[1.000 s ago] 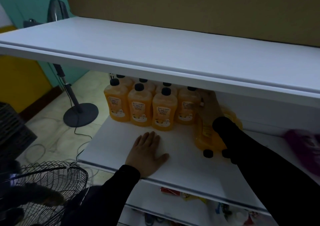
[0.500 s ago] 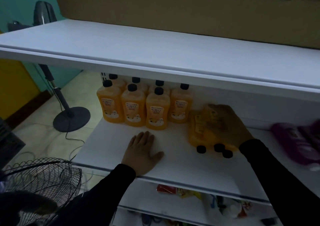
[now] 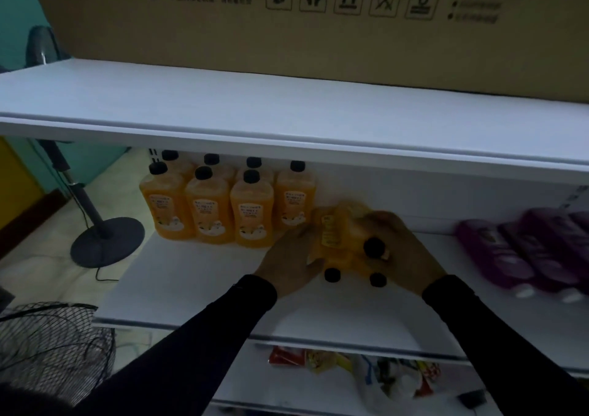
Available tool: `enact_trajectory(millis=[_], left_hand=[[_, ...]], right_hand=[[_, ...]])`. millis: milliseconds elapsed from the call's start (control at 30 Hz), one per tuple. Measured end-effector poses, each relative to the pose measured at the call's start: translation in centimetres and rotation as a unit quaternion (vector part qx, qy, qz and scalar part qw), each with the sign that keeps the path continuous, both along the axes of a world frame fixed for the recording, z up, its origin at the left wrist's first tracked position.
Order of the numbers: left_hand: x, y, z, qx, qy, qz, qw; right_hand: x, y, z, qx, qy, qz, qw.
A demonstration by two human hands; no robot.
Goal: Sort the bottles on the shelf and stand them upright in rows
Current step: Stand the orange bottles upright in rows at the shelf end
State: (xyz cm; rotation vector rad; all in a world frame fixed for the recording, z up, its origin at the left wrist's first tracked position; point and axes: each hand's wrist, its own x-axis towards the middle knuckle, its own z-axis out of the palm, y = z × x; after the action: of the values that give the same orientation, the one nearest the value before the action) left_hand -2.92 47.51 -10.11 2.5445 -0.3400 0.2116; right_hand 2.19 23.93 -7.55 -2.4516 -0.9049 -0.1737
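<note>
Several orange bottles (image 3: 251, 211) with black caps stand upright in two rows at the back left of the white shelf (image 3: 197, 285). To their right lie three more orange bottles (image 3: 334, 233) on their sides, caps toward me. My left hand (image 3: 293, 262) grips the left side of this lying group. My right hand (image 3: 401, 253) grips one lying bottle near its black cap, from the right. Purple bottles (image 3: 510, 249) with white caps lie on their sides at the shelf's right end.
An upper shelf board (image 3: 287, 122) overhangs the bottles, with a large cardboard box (image 3: 287, 20) on it. A fan stand (image 3: 105, 240) and a wire fan grille (image 3: 47, 345) are on the floor to the left. A lower shelf holds bags and packets (image 3: 376, 374).
My left hand left the bare shelf surface and moved right onto the lying orange bottles. My right hand shifted to the cap end of the lying bottles. The camera moved closer.
</note>
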Motion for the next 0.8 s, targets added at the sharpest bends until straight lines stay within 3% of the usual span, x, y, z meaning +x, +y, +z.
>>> enact_trajectory(millis=[133,333,500,667,800], left_hand=[[1.6,-1.7,0.9,-0.034,-0.004,-0.004,0.999],[1.6,-1.6,1.7,-0.213,0.007,0.017,0.977],[-0.5,-0.5,1.5,-0.282,0.009,0.058,0.958],[-1.9,1.3,1.0,-0.237,0.004,0.108,0.966],[-3.7,4.7,-1.8,-0.033,0.092,0.199,0.975]], right_hand=[[0.2,-0.4,4.2,0.127,0.051,0.016,0.99],[1.0,1.6,7.5,0.161,0.139,0.075,0.974],[1.2,4.4,6.8,0.166,0.185,0.114,0.962],[2.1,6.9,5.0,0.2,0.19,0.08,0.958],[3.5,8.9,4.3,0.206,0.186,0.05,0.959]])
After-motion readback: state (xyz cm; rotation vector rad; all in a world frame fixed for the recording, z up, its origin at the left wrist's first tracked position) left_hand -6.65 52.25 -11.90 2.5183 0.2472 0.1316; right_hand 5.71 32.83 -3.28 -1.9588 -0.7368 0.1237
